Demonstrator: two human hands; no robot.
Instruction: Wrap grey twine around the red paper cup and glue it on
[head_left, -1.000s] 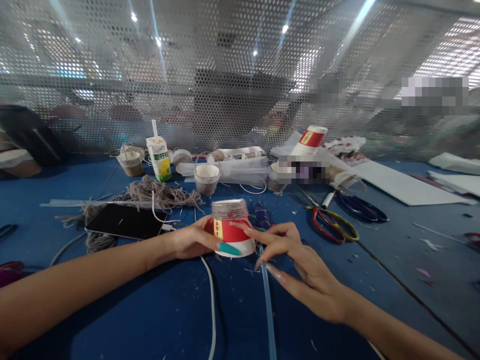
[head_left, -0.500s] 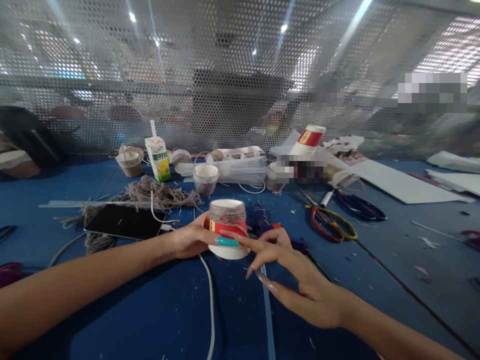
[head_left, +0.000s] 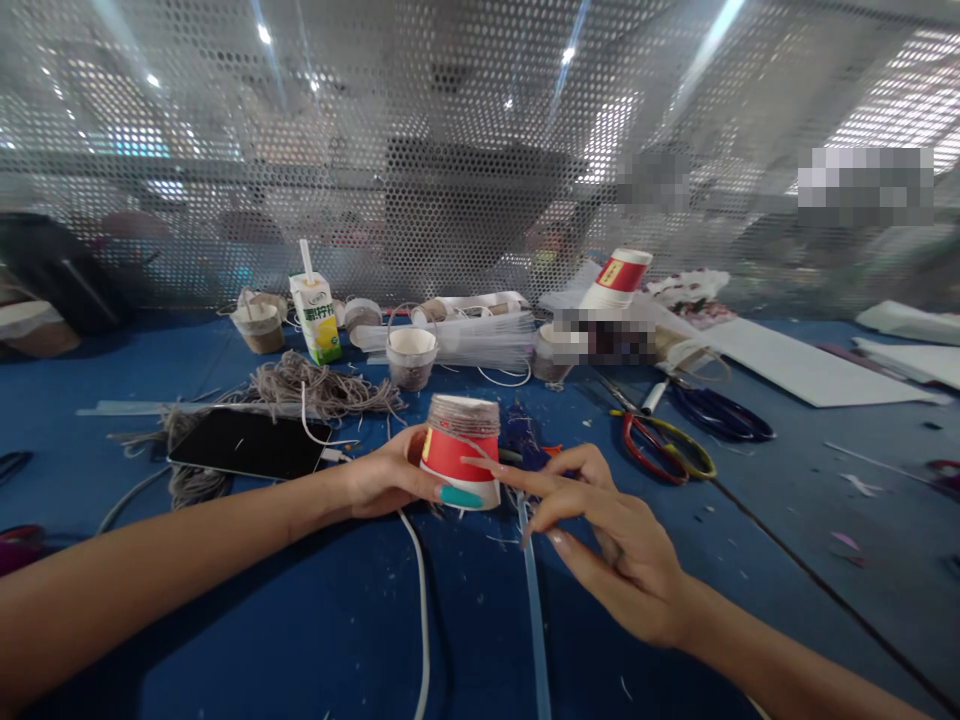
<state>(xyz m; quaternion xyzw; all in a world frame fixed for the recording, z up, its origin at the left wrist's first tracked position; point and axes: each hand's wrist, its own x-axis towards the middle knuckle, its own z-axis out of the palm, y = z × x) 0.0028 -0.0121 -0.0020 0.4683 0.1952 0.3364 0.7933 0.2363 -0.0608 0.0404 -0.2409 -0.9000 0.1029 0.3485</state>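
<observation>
My left hand (head_left: 397, 470) grips a red and white paper cup (head_left: 457, 455) from its left side, the thumb with a long turquoise nail across the lower front. Grey-brown twine (head_left: 465, 412) is wound in rings round the cup's upper part, and a loose strand slants down over the red band. To the right, my right hand (head_left: 607, 540) has its fingers apart, the index fingertip at the cup's front by that strand. Behind it lies a dark blue tool (head_left: 525, 432) with an orange part, half hidden. A translucent strip (head_left: 534, 620) runs toward me below the cup.
At left, a tangle of grey twine (head_left: 315, 385) lies by a black phone (head_left: 251, 443) with a white cable. A drink carton (head_left: 316, 320) and a small twine-wrapped bucket (head_left: 412, 362) stand behind. Scissors (head_left: 656, 450) lie at right. A perforated metal screen (head_left: 480, 150) rises at the back.
The cup has tilted and turned a little in my left hand, showing more of its red band and less twine. My right hand has shifted slightly right, its index finger higher on the cup.
</observation>
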